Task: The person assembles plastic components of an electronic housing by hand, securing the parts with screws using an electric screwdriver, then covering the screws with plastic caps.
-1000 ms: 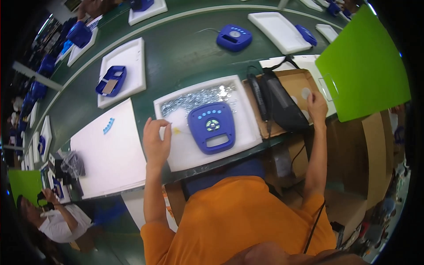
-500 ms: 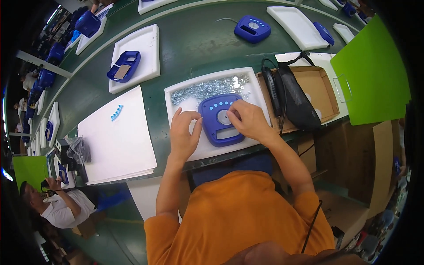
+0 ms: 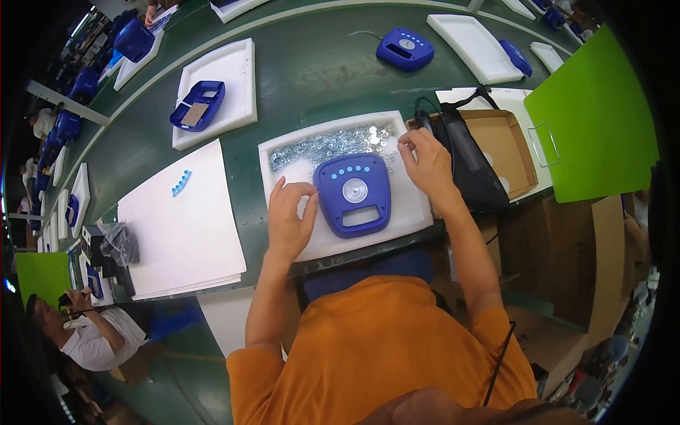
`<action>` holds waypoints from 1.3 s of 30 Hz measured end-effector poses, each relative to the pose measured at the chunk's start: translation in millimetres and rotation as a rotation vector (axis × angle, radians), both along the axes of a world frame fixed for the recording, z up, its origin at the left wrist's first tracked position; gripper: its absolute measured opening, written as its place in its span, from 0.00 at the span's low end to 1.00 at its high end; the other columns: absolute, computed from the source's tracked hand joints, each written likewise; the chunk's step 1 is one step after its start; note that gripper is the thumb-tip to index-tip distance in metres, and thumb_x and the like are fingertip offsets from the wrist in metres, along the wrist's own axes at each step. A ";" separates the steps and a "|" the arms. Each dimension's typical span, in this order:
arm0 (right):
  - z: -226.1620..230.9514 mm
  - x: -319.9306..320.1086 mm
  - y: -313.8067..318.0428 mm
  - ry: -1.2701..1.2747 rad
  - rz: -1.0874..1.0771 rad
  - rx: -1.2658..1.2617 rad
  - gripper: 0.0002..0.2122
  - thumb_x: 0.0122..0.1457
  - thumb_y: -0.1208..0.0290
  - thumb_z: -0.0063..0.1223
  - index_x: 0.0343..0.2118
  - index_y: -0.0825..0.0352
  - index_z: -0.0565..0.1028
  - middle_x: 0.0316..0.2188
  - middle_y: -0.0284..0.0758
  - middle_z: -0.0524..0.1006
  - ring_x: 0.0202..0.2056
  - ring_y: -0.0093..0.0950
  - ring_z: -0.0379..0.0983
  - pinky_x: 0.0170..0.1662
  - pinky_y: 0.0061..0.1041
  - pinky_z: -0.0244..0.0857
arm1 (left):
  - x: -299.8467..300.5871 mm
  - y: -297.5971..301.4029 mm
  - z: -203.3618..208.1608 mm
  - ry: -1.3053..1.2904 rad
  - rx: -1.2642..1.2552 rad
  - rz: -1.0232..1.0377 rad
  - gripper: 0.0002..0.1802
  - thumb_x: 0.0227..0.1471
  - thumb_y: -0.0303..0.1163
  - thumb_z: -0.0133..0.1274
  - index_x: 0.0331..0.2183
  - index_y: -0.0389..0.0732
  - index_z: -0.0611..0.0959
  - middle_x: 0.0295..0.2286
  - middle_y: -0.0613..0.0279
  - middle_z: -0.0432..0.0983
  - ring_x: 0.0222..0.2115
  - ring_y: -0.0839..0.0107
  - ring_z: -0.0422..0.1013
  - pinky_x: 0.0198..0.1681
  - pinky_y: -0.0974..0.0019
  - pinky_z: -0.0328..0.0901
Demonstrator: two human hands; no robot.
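Note:
A blue plastic housing (image 3: 369,188) lies on the white foam tray (image 3: 418,203), with a row of light-blue round buttons, a pale round disc (image 3: 355,190) and a rectangular opening. At its left edge is my left hand (image 3: 287,221), thumb and forefinger curled together at the tips; anything between them is too small to make out. Beyond the tray's upper right part, my right hand (image 3: 429,164) hovers with fingertips bunched, apart from the housing. What it holds, if anything, cannot be seen. Small metal washers or nuts (image 3: 322,146) fill the tray's far end.
Right of the tray, a cardboard box (image 3: 520,145) carries a black mesh pouch (image 3: 476,159) and a black corded tool, partly behind my right hand. White sheets (image 3: 180,241) with a light-blue button strip (image 3: 182,183) lie left. Another housing (image 3: 197,106) rests on foam farther off.
My right hand has left the housing's disc and moved right and slightly up, uncovering the disc. My left hand stays by the housing's left edge.

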State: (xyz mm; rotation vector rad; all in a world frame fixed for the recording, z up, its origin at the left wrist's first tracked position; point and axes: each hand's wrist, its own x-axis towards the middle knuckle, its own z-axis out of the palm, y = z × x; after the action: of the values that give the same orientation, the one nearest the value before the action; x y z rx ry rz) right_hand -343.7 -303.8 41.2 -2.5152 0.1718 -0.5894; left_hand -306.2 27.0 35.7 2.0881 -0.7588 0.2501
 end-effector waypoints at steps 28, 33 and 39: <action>-29.8 39.6 -10.9 0.095 0.224 -0.411 0.05 0.64 0.69 0.67 0.39 0.63 0.86 0.39 0.34 0.82 0.48 0.37 0.81 0.49 0.38 0.79 | 0.0 -7.0 -1.6 -0.007 -0.017 -0.006 0.04 0.62 0.23 0.64 0.39 0.40 0.86 0.37 0.60 0.86 0.44 0.56 0.82 0.71 0.41 0.64; -29.5 35.6 -21.0 0.004 0.240 -0.384 0.03 0.64 0.71 0.67 0.37 0.63 0.84 0.37 0.34 0.81 0.46 0.37 0.80 0.46 0.38 0.78 | -0.3 -5.4 -1.7 -0.010 -0.014 -0.004 0.04 0.62 0.23 0.64 0.39 0.40 0.86 0.37 0.60 0.85 0.44 0.56 0.82 0.71 0.41 0.64; -1.1 14.3 5.0 -0.043 0.308 0.045 0.04 0.62 0.73 0.70 0.36 0.67 0.85 0.33 0.35 0.82 0.36 0.38 0.79 0.40 0.36 0.74 | 0.8 -8.8 -3.9 -0.020 -0.023 0.000 0.04 0.62 0.23 0.64 0.39 0.40 0.85 0.37 0.59 0.85 0.43 0.56 0.82 0.71 0.40 0.64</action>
State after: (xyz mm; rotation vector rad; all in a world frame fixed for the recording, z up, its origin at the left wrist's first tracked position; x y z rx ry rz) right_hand -329.5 -298.8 40.0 -2.4169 -0.2123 -0.5066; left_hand -305.4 18.2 31.8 2.0666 -0.7640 0.2792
